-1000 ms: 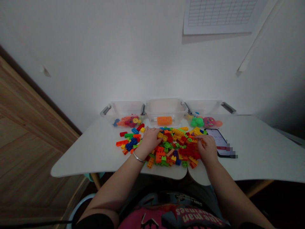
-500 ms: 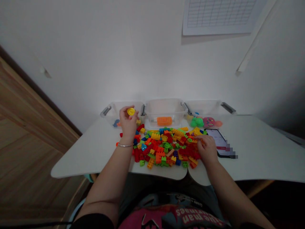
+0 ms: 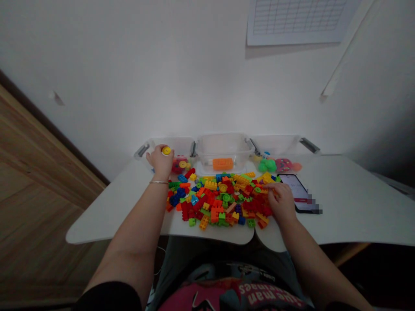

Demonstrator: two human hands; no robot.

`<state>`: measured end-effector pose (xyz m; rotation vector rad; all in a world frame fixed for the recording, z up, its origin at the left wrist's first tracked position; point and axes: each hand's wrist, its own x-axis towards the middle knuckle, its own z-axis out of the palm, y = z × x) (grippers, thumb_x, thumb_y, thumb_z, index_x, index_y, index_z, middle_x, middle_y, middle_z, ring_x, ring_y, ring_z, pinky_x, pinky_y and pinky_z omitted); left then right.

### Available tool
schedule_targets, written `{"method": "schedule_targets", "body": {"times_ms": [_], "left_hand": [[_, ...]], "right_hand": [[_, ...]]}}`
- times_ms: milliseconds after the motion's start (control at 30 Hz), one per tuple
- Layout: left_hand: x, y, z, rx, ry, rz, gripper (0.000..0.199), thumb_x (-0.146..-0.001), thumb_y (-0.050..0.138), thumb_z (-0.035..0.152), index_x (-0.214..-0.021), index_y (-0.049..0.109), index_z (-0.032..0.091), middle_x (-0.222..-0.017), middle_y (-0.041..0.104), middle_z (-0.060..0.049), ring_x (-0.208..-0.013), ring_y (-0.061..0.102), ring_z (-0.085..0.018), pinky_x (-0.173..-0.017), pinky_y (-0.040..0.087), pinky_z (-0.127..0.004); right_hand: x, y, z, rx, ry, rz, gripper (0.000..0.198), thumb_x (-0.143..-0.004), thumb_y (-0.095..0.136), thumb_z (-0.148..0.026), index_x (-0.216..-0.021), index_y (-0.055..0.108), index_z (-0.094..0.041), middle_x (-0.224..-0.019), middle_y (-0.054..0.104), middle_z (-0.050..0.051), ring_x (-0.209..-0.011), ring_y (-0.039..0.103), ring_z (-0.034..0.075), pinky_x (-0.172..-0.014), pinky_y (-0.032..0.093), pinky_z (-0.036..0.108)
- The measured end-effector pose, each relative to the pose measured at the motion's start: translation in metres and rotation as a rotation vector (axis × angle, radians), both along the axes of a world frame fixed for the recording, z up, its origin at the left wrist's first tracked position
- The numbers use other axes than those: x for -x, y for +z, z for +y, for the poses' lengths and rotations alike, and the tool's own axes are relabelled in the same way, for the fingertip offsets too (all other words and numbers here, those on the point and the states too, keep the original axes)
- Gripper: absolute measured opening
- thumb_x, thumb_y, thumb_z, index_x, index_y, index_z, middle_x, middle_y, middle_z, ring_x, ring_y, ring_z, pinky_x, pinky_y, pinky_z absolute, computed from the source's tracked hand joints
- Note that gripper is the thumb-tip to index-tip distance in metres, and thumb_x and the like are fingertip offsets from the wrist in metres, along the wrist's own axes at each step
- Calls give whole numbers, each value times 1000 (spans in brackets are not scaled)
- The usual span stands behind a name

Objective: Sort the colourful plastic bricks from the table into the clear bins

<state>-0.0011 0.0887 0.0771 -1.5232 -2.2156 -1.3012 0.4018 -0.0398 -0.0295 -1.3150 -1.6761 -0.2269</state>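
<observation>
My left hand [image 3: 160, 162] is over the left clear bin [image 3: 182, 146], its fingers closed on a yellow wheel-like toy piece [image 3: 166, 150]. Below and to the right of those fingers, red and yellow pieces [image 3: 179, 166] show through the bin's wall. A heap of colourful toy building bricks [image 3: 216, 198] spreads across the white table. At the heap's right edge rests my right hand [image 3: 282, 201], index finger reaching onto the bricks and thumb apart from it. I see nothing held in it.
A middle clear bin [image 3: 223, 144] has an orange object [image 3: 222, 164] at it. Green and pink toys [image 3: 275, 165] show at the right clear bin [image 3: 279, 144]. A phone [image 3: 296, 192] lies beside my right hand. The white table [image 3: 343, 194] has a curved front edge.
My left hand has moved left with the yellow piece, uncovering blue and green bricks at the heap's left side. My right hand has stayed in place.
</observation>
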Motion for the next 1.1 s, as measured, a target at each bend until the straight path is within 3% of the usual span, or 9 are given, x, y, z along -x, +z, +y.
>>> {"method": "schedule_targets", "body": {"times_ms": [167, 333, 500, 633, 700, 767, 967, 1100], "left_hand": [[2, 8, 3, 189, 19, 41, 36, -76, 64, 42, -107, 65, 22, -107, 74, -10, -110, 63, -32, -111, 22, -52], [1, 10, 2, 211, 12, 49, 33, -78, 62, 41, -105, 67, 22, -107, 75, -10, -111, 63, -31, -112, 21, -52], [-2, 4, -2, 87, 11, 26, 28, -81, 61, 38, -104, 68, 23, -104, 75, -8, -111, 62, -30, -114, 18, -53], [-11, -1, -15, -192, -40, 1, 21, -86, 55, 29, -102, 67, 23, -113, 71, -7, -117, 57, -26, -113, 26, -47], [-24, -3, -29, -308, -124, 35, 18, -87, 53, 26, -100, 65, 22, -113, 70, -6, -116, 57, -23, -109, 33, -41], [-44, -4, -47, -328, -227, 71, 17, -88, 53, 26, -101, 65, 23, -112, 69, -6, -115, 57, -23, -108, 35, -40], [-107, -12, -98, -12, -818, 328, 23, -90, 56, 25, -109, 68, 25, -117, 70, -4, -113, 58, -21, -105, 40, -40], [-124, -17, -108, 149, -904, 520, 19, -89, 60, 23, -101, 73, 30, -114, 72, -2, -113, 57, -23, -114, 29, -53]], "right_hand": [[1, 0, 0, -9, 1, -19, 21, -84, 48, -13, -82, 67, -22, -84, 71, 6, -84, 63, 24, -83, 48, 42], [1, 0, 0, -18, 7, -14, 21, -83, 49, -13, -82, 66, -23, -85, 72, 5, -85, 63, 24, -83, 48, 43], [0, -1, 1, -23, 7, -9, 21, -83, 49, -13, -82, 67, -23, -84, 72, 5, -84, 63, 24, -82, 49, 43], [-1, -2, 2, -6, 7, -7, 21, -83, 49, -13, -82, 67, -23, -85, 72, 5, -85, 64, 24, -83, 49, 43], [-1, -3, 3, 1, 11, -10, 21, -83, 49, -14, -82, 67, -23, -85, 72, 5, -85, 64, 24, -84, 48, 43], [-1, -4, 3, 1, 11, -16, 20, -83, 49, -14, -82, 67, -23, -85, 72, 5, -85, 64, 24, -84, 48, 43], [-1, -3, 2, 1, 8, -17, 20, -83, 49, -13, -83, 67, -23, -85, 72, 5, -86, 64, 24, -83, 49, 43], [0, -2, 0, 12, 1, 9, 21, -82, 49, -12, -83, 67, -23, -86, 72, 5, -88, 63, 25, -84, 49, 43]]}}
